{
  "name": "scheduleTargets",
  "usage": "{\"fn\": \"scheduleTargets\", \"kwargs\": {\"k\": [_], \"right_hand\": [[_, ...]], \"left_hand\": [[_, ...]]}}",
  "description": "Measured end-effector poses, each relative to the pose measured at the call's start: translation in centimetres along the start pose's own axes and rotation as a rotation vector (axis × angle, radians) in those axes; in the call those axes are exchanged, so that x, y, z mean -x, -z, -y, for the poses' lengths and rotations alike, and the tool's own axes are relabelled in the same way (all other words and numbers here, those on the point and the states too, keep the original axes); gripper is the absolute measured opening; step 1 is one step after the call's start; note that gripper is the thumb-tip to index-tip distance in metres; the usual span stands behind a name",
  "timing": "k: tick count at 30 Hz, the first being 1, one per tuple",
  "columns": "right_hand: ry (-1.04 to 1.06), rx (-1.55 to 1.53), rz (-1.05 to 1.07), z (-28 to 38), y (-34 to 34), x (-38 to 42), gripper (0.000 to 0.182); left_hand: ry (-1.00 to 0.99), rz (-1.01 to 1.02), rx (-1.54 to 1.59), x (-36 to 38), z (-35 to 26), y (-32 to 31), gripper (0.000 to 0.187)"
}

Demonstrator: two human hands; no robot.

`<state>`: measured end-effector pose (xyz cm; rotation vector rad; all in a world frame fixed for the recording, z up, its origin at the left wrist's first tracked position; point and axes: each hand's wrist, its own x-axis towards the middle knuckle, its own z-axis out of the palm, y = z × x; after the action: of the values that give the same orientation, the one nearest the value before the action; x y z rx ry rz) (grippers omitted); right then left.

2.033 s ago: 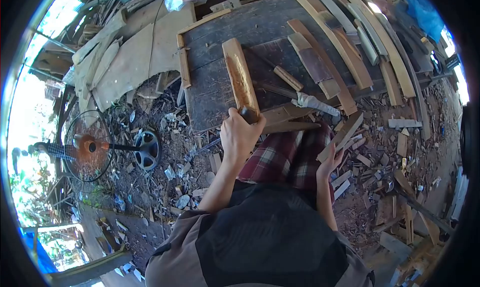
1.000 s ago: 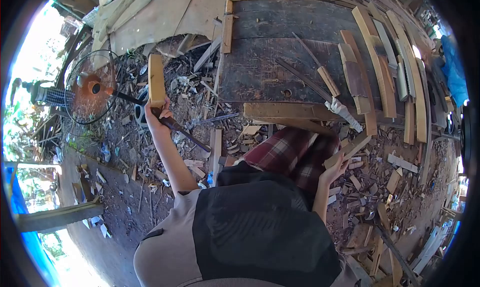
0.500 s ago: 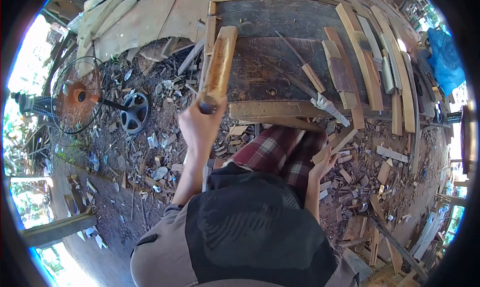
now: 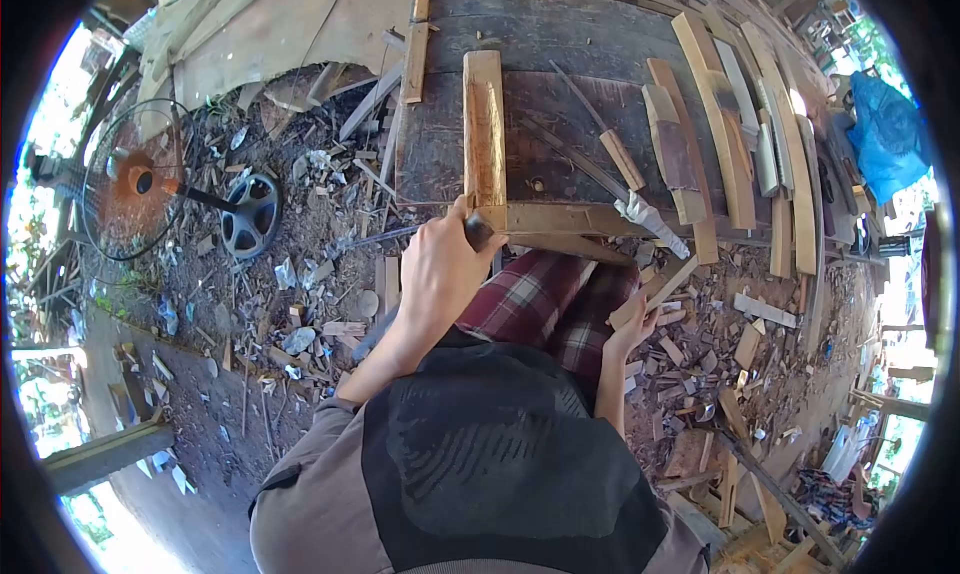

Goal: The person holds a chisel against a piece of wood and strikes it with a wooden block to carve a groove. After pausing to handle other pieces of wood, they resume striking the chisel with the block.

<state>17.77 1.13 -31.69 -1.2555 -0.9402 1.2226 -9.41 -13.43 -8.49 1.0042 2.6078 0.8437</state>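
My left hand [image 4: 440,269] is closed around the near end of a long wooden block [image 4: 485,129] with a pale, carved-looking face. The block points away from me over the dark workbench [image 4: 560,34], its near end at the bench's front edge. Low on the right, beside my knee, my right hand [image 4: 632,326] grips a short, flat wooden piece [image 4: 668,282] with a dark face. Right of the block, on the bench, are a slim tool with a wooden handle [image 4: 622,161] and a dark metal bar [image 4: 575,154] whose near end is wrapped in whitish material [image 4: 650,222].
Several wooden strips [image 4: 715,124] lie along the bench's right side, with a blue plastic bag [image 4: 888,129] beyond. Wood scraps [image 4: 690,354] cover the ground. A fan [image 4: 140,179] with a round black base [image 4: 250,217] stands on the left.
My left hand has moved right and swung the block from a tilted, raised position to nearly straight over the bench. My right hand keeps its grip on the flat piece, almost unmoved.
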Motion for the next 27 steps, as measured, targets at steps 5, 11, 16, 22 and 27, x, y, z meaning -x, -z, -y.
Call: {"fn": "scheduleTargets", "kwargs": {"k": [5,11,16,22,27], "right_hand": [[0.036,0.024,-0.031,-1.1,-0.1,-1.2,0.041],[-0.045,0.088,-0.025,0.4,-0.3,-0.3,0.056],[-0.03,0.141,-0.086,1.7,-0.3,0.6,0.062],[-0.079,0.132,-0.027,1.6,-0.2,-0.1,0.065],[-0.037,0.115,-0.018,2.0,-0.9,0.2,0.059]], "left_hand": [[-0.488,-0.031,0.436,0.1,-6.1,4.4,0.014],[-0.961,0.142,0.375,-5.9,-12.4,4.6,0.013],[-0.847,0.129,0.421,-10.3,-12.5,2.3,0.014],[-0.783,0.097,0.506,-11.8,-11.8,1.3,0.017],[-0.781,0.092,0.535,-12.4,-11.8,1.2,0.016]]}}
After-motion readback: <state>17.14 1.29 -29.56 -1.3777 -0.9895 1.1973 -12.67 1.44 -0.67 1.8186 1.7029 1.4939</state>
